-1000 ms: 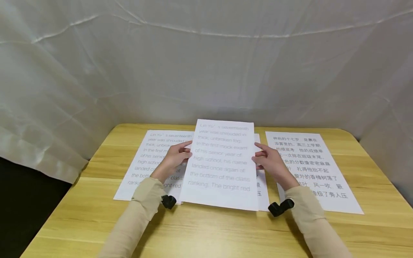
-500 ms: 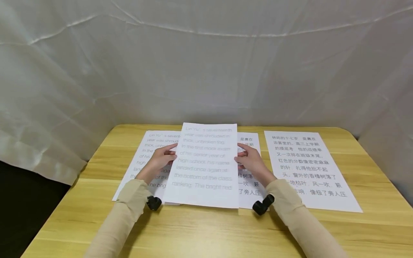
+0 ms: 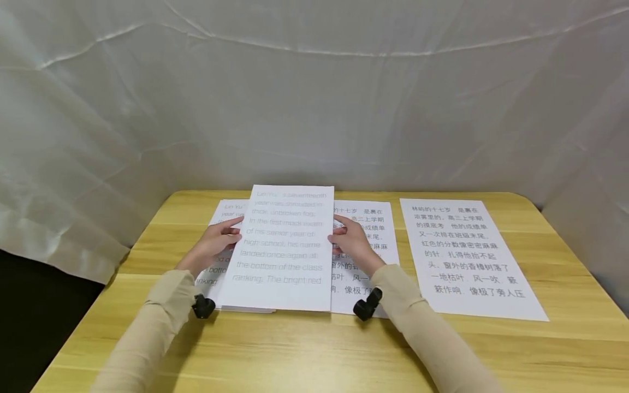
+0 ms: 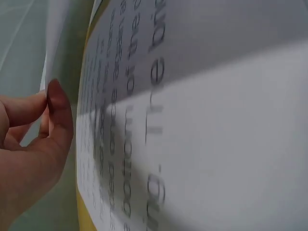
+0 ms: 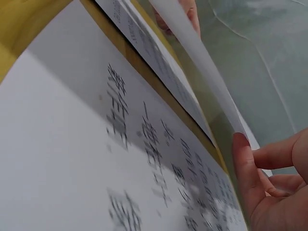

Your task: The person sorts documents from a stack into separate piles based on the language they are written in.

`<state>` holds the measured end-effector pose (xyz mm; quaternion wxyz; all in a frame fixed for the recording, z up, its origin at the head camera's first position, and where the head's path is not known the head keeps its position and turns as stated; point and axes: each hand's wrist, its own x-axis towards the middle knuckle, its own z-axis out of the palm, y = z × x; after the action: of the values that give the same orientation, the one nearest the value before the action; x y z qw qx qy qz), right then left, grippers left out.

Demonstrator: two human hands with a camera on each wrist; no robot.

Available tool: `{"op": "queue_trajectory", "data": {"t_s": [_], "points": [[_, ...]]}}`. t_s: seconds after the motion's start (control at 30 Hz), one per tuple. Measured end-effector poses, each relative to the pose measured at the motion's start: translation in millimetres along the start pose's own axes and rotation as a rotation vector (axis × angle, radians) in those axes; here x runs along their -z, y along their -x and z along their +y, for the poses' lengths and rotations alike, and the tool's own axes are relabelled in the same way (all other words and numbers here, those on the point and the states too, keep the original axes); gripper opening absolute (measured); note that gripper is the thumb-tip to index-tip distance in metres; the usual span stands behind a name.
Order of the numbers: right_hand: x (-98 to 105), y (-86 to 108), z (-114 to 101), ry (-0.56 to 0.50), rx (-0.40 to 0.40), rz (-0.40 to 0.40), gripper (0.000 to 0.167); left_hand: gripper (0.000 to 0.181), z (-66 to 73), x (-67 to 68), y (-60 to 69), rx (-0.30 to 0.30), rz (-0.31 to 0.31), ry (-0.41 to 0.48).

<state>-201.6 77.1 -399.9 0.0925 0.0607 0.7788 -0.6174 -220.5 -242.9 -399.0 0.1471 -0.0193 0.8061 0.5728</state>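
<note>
A white sheet of paper point(image 3: 280, 245) with printed English text is held above the table by both hands. My left hand point(image 3: 211, 245) pinches its left edge between thumb and fingers; the left wrist view shows the thumb point(image 4: 58, 98) against the paper. On the opposite edge, my right hand point(image 3: 355, 243) pinches the sheet the same way. Beneath it to the left lies an English-text paper pile point(image 3: 203, 292), partly covered. A sheet with Chinese text point(image 3: 366, 262) lies under and right of the held one, its left part hidden.
Another Chinese-text sheet point(image 3: 467, 256) lies flat on the right side of the wooden table point(image 3: 295, 349). Behind the table hangs a pale grey curtain point(image 3: 314, 109). A dark area point(image 3: 39, 311) borders the table's left side.
Both hands have carried the held sheet leftward, from over the middle Chinese-text sheet to mostly over the English-text pile. More of the middle Chinese text shows, and the right sheet is uncovered.
</note>
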Motion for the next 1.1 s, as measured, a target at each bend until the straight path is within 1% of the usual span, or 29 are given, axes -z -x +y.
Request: {"op": "queue_trajectory", "data": {"t_s": [0.13, 0.23, 0.37, 0.47, 0.57, 0.67, 0.83, 1.1], "points": [[-16.5, -3.8, -0.8, -0.018, -0.013, 0.001, 0.064, 0.057, -5.7, 13.8, 0.8, 0.005, -0.012, -0.011], [-29.3, -6.3, -3.4, -0.038, -0.023, -0.004, 0.065, 0.058, -9.6, 24.7, -0.4, 0.019, -0.021, -0.045], [-46.9, -9.1, -6.9, -0.028, -0.005, -0.001, 0.065, 0.058, -12.8, 38.4, -1.0, 0.036, -0.016, -0.113], [-59.3, -10.9, -7.4, -0.007, 0.015, 0.004, 0.065, 0.058, -15.4, 47.4, 0.0, 0.049, -0.005, -0.145], [-68.9, -11.4, -6.2, 0.021, 0.039, -0.008, 0.065, 0.059, -19.7, 55.3, 1.7, 0.050, 0.004, -0.154], [-74.5, -11.0, -5.5, 0.037, 0.052, -0.039, 0.063, 0.058, -24.0, 61.6, 4.9, 0.040, 0.005, -0.157], [-79.8, -12.9, -9.0, 0.029, 0.052, -0.078, 0.063, 0.057, -30.2, 70.2, 5.8, 0.024, 0.011, -0.174], [-91.1, -15.5, -19.5, 0.045, 0.035, -0.094, 0.064, 0.055, -33.9, 77.1, 4.5, 0.067, 0.032, -0.202]]}}
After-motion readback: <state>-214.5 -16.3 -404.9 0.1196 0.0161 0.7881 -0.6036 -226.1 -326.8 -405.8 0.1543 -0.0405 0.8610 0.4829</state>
